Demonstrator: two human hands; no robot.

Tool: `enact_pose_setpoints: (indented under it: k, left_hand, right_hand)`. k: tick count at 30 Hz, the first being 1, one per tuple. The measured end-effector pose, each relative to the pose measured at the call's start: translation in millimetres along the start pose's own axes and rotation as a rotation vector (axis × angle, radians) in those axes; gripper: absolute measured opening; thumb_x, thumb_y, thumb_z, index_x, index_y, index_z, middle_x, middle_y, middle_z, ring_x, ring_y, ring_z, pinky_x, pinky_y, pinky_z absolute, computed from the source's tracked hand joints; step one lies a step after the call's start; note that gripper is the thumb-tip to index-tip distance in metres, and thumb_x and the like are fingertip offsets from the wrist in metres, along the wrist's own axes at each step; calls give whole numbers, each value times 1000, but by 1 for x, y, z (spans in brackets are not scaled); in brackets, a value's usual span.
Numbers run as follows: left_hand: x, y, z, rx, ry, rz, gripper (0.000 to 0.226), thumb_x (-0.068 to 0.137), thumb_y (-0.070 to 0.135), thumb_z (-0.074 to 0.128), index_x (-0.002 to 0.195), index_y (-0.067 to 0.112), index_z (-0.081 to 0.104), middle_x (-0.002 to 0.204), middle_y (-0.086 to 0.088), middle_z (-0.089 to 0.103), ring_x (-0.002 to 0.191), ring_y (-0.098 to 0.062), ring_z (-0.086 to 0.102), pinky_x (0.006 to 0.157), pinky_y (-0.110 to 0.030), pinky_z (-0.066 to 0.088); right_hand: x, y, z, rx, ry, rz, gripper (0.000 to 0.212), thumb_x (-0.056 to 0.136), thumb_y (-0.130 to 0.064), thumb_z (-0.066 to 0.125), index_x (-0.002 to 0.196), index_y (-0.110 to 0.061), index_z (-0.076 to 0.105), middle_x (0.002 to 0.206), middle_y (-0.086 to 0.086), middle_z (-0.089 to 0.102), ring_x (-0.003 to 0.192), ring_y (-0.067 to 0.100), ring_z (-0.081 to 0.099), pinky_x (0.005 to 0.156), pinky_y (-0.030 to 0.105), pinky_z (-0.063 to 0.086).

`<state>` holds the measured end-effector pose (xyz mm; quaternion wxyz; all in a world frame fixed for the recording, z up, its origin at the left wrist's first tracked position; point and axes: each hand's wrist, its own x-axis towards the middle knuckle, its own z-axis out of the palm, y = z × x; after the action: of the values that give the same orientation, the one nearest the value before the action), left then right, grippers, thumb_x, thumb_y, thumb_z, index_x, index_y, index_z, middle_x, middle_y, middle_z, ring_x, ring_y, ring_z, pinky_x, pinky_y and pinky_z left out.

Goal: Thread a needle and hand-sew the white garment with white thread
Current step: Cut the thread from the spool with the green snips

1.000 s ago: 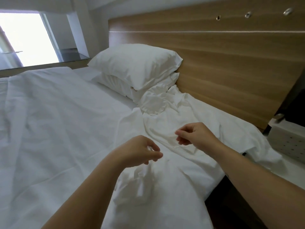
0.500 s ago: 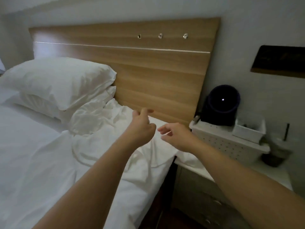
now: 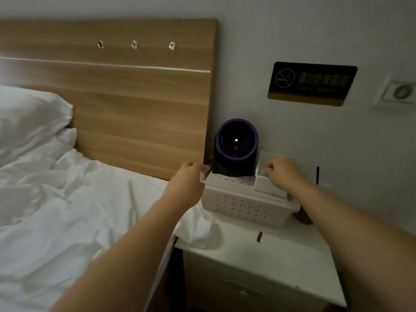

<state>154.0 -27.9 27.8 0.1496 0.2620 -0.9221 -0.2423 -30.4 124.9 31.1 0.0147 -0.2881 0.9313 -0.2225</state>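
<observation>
**Item 1: white garment** [image 3: 94,199]
- Location: crumpled on the bed, left of the nightstand. A white fold spills onto the tabletop [image 3: 258,257] at its left edge. Garment and bed linen are both white and cannot be told apart for sure.
- Handling (judged): light, soft and limp, and it bunches and slides readily. It is not fragile.
- Hold: pinch a hem or fold, then flatten the seam between the fingers.

**Item 2: needle and white thread**
- Location: neither is visible.
- Handling (judged): tiny, slippery and sharp, so fingertip pinch only.

**Hands**
- Left hand [image 3: 188,176]: at the left corner of the perforated basket [image 3: 243,206]. The fingers are hidden, so it cannot be told whether it grips or only touches.
- Right hand [image 3: 282,171]: reaches into the small white box [image 3: 263,188] that sits on the basket, fingers curled downward. What they hold, if anything, cannot be told.

**Edges and room**
- The basket stands at the back of the tabletop, beside the headboard [image 3: 135,109] and near the wall.
- A purple-rimmed round device [image 3: 236,147] stands on the basket between the hands, near both, and could be knocked.
- The front of the tabletop carries a small brown object [image 3: 259,237] and offers room to set things down.
- A dark gap runs between bed and nightstand, where a dropped needle could vanish.
</observation>
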Motion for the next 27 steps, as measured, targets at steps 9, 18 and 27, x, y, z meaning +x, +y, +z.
enact_pose_setpoints:
  k: [9,18,27]
  left_hand:
    - [40,-14,22,57,-39,-43,45,93,9,56,136,22,49,142,-2,42,108,-25,59,90,-35,52]
    - [45,-26,25,45,-31,-71,39,94,14,58,133,21,51,140,-3,43,109,-24,56,89,-31,47]
    - [20,-35,5,-50,19,-101,50,91,19,65,137,19,46,136,-6,50,113,-23,53,81,-24,39]
  right_hand:
    - [73,0,18,-537,-357,138,33,96,-14,50,128,-6,54,129,11,55,109,22,54,93,30,43]
    - [90,6,30,-475,-347,204,31,92,-14,53,122,-7,57,105,10,57,94,24,54,77,31,45]
    - [66,-4,-18,-218,-337,270,26,94,-13,53,114,3,56,105,21,60,95,32,63,83,38,53]
